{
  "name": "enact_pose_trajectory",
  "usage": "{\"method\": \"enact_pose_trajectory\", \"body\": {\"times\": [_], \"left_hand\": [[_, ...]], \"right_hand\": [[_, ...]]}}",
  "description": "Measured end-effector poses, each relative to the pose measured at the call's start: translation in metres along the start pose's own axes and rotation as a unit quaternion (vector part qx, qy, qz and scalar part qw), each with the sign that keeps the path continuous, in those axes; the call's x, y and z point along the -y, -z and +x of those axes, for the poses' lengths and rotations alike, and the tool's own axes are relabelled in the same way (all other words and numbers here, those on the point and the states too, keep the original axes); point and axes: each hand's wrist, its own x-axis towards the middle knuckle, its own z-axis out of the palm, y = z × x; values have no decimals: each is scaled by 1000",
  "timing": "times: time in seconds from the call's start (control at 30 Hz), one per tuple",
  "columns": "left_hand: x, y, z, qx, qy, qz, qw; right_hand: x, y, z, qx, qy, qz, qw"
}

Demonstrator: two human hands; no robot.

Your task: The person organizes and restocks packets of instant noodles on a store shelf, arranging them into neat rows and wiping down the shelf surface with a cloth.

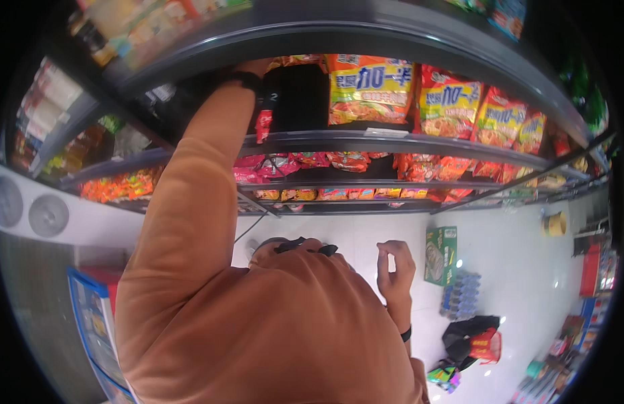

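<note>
My left arm reaches up into a dark gap on the shelf. My left hand [256,66] shows only in part past a black wristband [242,81]; its fingers are hidden, and so is anything in them. Right of it, beyond the gap, stands a large orange-and-yellow packet of instant noodles [369,94], apart from the hand. A red-and-yellow noodle packet [449,104] is farther right, with similar packets beside it. Low on the right, my right hand [397,269] hangs before my body, away from the shelf. Its thumb and finger tips meet in a loose ring, with nothing visible between them.
A dark shelf edge [372,143] runs below the packets, with pink and red packets [349,161] on the tier beneath. Another shelf beam [366,34] crosses above my arm. A green carton [440,256], grey-blue egg trays [461,296] and a black bag [460,337] are on the floor.
</note>
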Motion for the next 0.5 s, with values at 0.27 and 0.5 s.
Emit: {"method": "enact_pose_trajectory", "body": {"times": [0.27, 0.5], "left_hand": [[-65, -82, -101, 85, -263, 447, 851], [-83, -28, -278, 207, -447, 505, 708]], "right_hand": [[-18, -51, 11, 185, -128, 21, 974], [3, -162, 71, 468, 148, -80, 868]]}}
